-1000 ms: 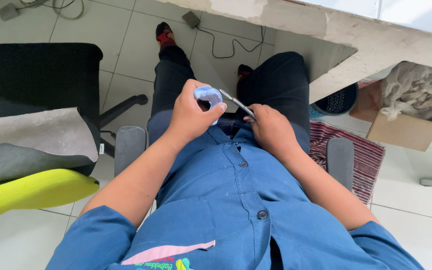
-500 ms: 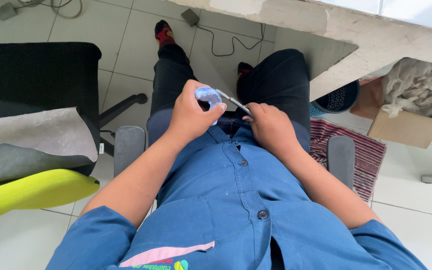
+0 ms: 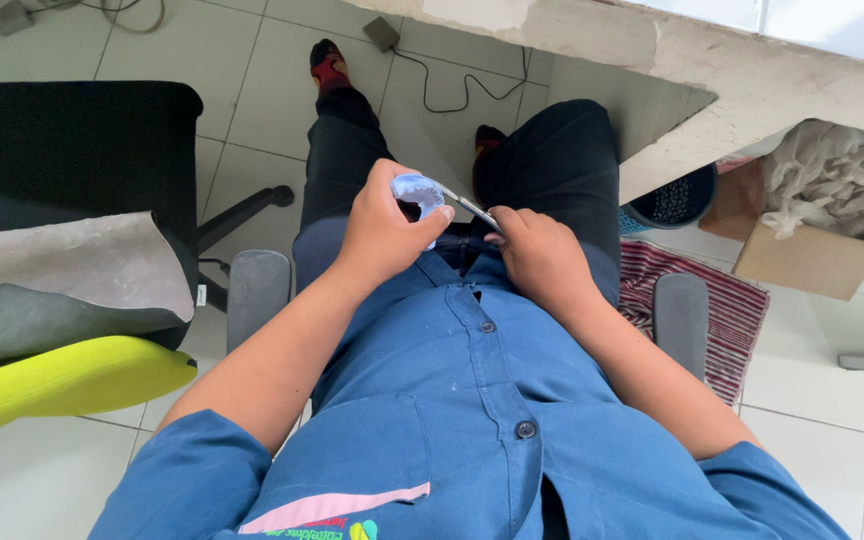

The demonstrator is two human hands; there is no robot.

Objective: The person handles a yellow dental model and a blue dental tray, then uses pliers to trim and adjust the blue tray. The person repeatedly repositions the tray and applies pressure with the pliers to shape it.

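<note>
A small pale blue mould (image 3: 418,192) sits over the lap, gripped tight in the left hand (image 3: 382,232), while the right hand (image 3: 542,258) pinches a thin metal tool (image 3: 470,207) whose tip touches the mould, above a blue shirt (image 3: 462,400).

A pale blue, translucent horseshoe-shaped piece (image 3: 418,192) sits in my left hand (image 3: 384,232), pinched between thumb and curled fingers above my lap, its open curve turned toward my thumb and its rim partly hidden by my fingertips. A thin metal tool (image 3: 472,207), silver and slender, runs at a slant from my right hand (image 3: 542,262) up to the blue piece, its tip touching the piece's right edge. My right fingers close around the tool's lower end, hiding its handle.
</note>
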